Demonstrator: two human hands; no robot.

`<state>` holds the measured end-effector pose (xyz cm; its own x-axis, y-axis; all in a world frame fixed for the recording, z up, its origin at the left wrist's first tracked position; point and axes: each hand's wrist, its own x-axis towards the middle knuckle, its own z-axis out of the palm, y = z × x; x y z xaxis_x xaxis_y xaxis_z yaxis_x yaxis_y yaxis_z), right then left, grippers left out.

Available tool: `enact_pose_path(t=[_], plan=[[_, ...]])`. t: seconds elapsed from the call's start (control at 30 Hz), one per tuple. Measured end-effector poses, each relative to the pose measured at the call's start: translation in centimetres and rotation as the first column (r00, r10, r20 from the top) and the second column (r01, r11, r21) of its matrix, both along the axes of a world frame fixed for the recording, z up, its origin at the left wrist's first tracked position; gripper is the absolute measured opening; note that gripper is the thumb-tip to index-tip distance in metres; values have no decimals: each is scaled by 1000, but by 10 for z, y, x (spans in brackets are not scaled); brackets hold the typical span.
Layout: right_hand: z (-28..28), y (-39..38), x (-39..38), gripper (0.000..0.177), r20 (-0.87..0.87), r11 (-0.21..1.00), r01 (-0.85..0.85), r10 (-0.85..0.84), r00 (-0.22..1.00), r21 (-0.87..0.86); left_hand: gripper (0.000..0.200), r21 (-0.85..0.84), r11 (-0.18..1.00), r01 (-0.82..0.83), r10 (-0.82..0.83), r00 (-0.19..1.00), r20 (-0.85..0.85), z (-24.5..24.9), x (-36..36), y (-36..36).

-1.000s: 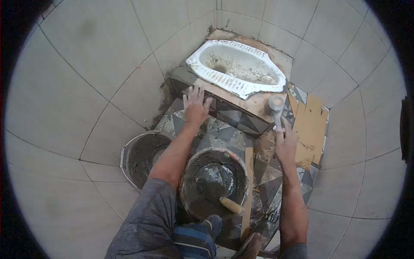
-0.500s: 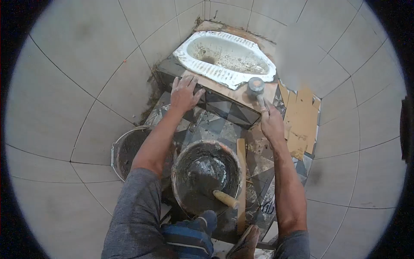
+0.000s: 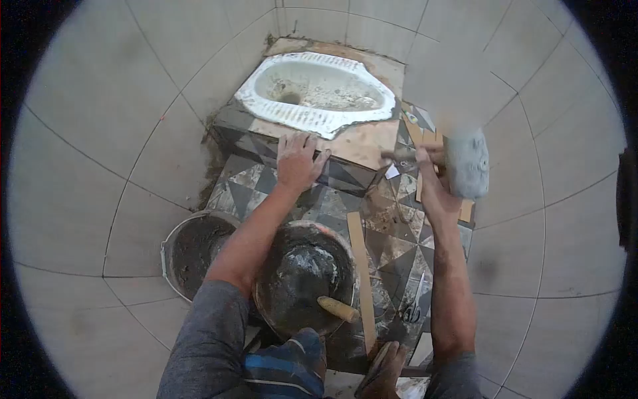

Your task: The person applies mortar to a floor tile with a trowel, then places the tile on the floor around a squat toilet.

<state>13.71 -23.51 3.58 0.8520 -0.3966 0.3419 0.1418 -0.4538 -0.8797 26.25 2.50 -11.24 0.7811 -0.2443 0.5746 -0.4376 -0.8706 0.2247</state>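
My left hand (image 3: 298, 161) lies with its fingers spread on the front edge of the tiled step (image 3: 362, 145), just below the white squat toilet pan (image 3: 316, 93). My right hand (image 3: 437, 179) is wrapped round the handle of a grey-headed mallet (image 3: 468, 164), raised to the right of the step. The mallet's head is at the right of my hand, and the handle end points left towards the step's corner. Dirt marks the inside of the pan.
Below my left hand stand a bucket of wet mortar (image 3: 287, 319), with a wooden handle (image 3: 337, 308) in it, and a second bucket (image 3: 165, 256) at its left. A wooden strip (image 3: 362, 282) lies beside them. Cardboard (image 3: 467, 211) lies on the patterned floor (image 3: 392, 249); tiled walls surround it.
The mallet has moved off the step's corner to the right and turned, its head now at the right. My left hand has shifted right along the step's edge. The whole view has shifted.
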Motion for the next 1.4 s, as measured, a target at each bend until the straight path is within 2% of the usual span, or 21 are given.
enact_pose_path(t=[0.07,0.23,0.3,0.33,0.43,0.5,0.67,0.73,0.77,0.83,0.9,0.97,1.0,1.07,1.13,1.17,1.2,1.23,1.27,1.3,1.4], plan=[[18,-1,12,21,69,999,-23,24,997,-25,50,37,999,-10,14,994,-108,19,-7,-6],[59,2,43,24,203,985,-80,111,973,-155,65,-19,989,147,-148,979,-138,7,11,-41],[62,8,54,26,171,998,-41,48,984,-41,73,197,965,176,-117,953,-278,3,13,-63],[53,6,61,26,162,999,-32,38,986,-39,77,210,962,175,-81,916,-393,15,10,-67],[11,-1,84,26,191,997,-24,37,981,-70,76,176,969,174,-112,942,-316,7,11,-67],[-4,-1,87,27,18,984,-143,146,989,-108,75,191,965,178,-111,942,-318,7,11,-68],[-20,-7,87,25,148,987,-129,142,979,-95,74,205,961,186,-120,947,-297,3,9,-67],[-25,-12,92,23,110,955,-14,49,993,-297,76,244,951,190,-111,947,-303,3,11,-65],[-25,-17,92,23,135,958,0,40,990,-286,76,260,947,191,-115,953,-281,6,14,-65],[-8,-15,70,24,182,998,-55,47,982,36,77,209,960,188,-121,947,-297,11,10,-66],[-2,-33,51,26,221,997,-72,61,973,41,79,236,952,193,-102,931,-352,19,8,-68],[-8,-64,40,28,178,994,54,-36,983,-96,80,254,944,211,-109,925,-365,20,9,-67],[0,-79,28,28,180,993,49,-30,983,-105,80,245,947,207,-108,925,-363,26,10,-67],[28,-110,-9,31,-139,972,-5,-28,990,-236,82,264,934,241,-77,857,-509,45,9,-68],[20,-135,-47,31,-80,943,58,-89,993,-328,82,291,925,245,-56,844,-533,56,7,-71],[27,-143,-74,31,-232,950,26,-102,967,-310,82,326,911,253,-28,827,-562,60,-3,-72],[35,-150,-103,30,-375,957,-9,-105,921,-290,82,254,936,242,-43,798,-601,70,-24,-76],[23,-160,-134,29,-328,931,-23,-106,939,-365,83,227,947,229,-49,800,-599,81,-53,-80],[33,-158,-166,31,-422,948,-33,-109,900,-317,84,210,952,221,-53,798,-600,89,-90,-82],[24,-167,-205,34,-504,930,-65,-136,853,-361,83,120,961,248,-117,761,-638,94,-125,-79],[114,-137,-288,34,-717,941,-30,-237,656,-338,85,-141,972,185,-221,546,-808,146,-236,-53]])
